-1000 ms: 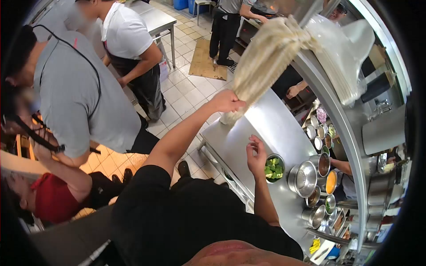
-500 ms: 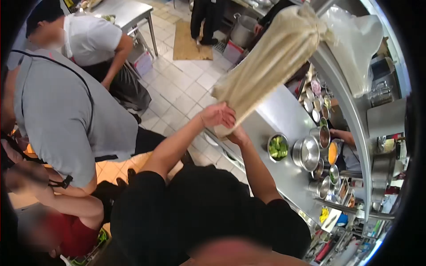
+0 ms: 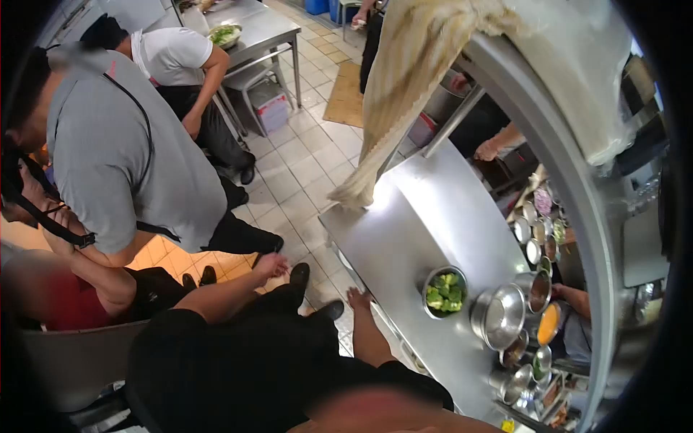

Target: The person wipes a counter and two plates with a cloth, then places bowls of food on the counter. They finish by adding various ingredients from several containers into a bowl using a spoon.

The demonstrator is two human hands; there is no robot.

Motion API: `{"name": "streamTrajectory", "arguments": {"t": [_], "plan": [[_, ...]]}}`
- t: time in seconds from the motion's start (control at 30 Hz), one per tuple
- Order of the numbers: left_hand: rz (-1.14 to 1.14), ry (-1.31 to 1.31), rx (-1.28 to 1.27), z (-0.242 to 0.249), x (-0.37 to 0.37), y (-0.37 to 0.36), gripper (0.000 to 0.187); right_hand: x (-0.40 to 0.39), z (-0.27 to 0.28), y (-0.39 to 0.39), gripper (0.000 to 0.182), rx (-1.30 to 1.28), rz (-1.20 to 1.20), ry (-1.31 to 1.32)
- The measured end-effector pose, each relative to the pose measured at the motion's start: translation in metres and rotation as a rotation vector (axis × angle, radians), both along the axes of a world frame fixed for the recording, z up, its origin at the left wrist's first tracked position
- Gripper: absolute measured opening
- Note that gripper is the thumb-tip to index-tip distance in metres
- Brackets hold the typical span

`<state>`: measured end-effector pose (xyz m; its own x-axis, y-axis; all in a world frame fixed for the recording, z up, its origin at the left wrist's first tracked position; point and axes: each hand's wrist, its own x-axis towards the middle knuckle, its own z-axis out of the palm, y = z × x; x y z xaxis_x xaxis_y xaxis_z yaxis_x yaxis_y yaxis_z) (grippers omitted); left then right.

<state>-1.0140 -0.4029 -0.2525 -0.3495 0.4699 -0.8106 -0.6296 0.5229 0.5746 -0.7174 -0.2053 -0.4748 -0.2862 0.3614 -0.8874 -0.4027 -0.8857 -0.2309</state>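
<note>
My left hand [image 3: 271,265] is over the floor at the left, holding nothing, its fingers loosely apart. Beside the front edge of the steel counter [image 3: 390,245] is my right hand [image 3: 357,298], empty, with its fingers spread. Above and beyond both hands a striped beige towel [image 3: 411,79] hangs from the overhead shelf [image 3: 516,79], its lower end falling over the counter's far corner. A metal bowl of cut green vegetables [image 3: 445,292] stands on the counter to the right of my right hand.
Several people stand at the left, among them one in a grey shirt [image 3: 130,137] close by. Stacked metal bowls [image 3: 498,317] and small containers line the counter's right side. A steel table [image 3: 263,32] is at the back. Another person's hand [image 3: 488,150] shows beyond the counter.
Both my hands have let go of the towel and come down toward my body. The towel now hangs straighter, and the view has shifted.
</note>
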Motion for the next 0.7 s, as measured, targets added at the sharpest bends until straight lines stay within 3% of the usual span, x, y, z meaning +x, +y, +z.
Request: {"name": "streamTrajectory", "arguments": {"t": [0.03,0.07,0.13,0.17,0.2,0.23,0.33,0.7], "plan": [[-0.01,0.041,-0.087,0.029,0.014,-0.005,0.021,0.023,-0.105,0.009,0.074,-0.139,-0.101,0.291],[-0.001,0.034,-0.138,0.048,0.023,-0.01,0.019,0.019,-0.106,0.019,0.061,0.41,0.061,0.061],[-0.03,-0.096,-0.115,0.032,0.029,-0.038,0.015,-0.004,-0.043,0.03,0.059,0.313,-0.034,-0.164],[0.031,-0.13,-0.091,0.001,0.034,-0.058,0.017,-0.007,-0.028,0.034,0.059,0.299,-0.051,-0.215],[-0.116,-0.089,-0.137,0.004,0.032,-0.062,0.018,-0.01,-0.021,0.035,0.058,0.3,-0.057,-0.239],[-0.264,-0.053,-0.189,0.007,0.03,-0.067,0.018,-0.01,-0.018,0.037,0.057,0.301,-0.075,-0.273],[-0.369,-0.01,-0.241,-0.001,0.026,-0.071,0.02,-0.007,-0.017,0.038,0.056,0.321,-0.08,-0.31],[-0.56,0.121,-0.215,0.017,0.024,-0.074,0.022,0.02,-0.006,0.036,0.049,0.374,0.029,-0.39]]}}
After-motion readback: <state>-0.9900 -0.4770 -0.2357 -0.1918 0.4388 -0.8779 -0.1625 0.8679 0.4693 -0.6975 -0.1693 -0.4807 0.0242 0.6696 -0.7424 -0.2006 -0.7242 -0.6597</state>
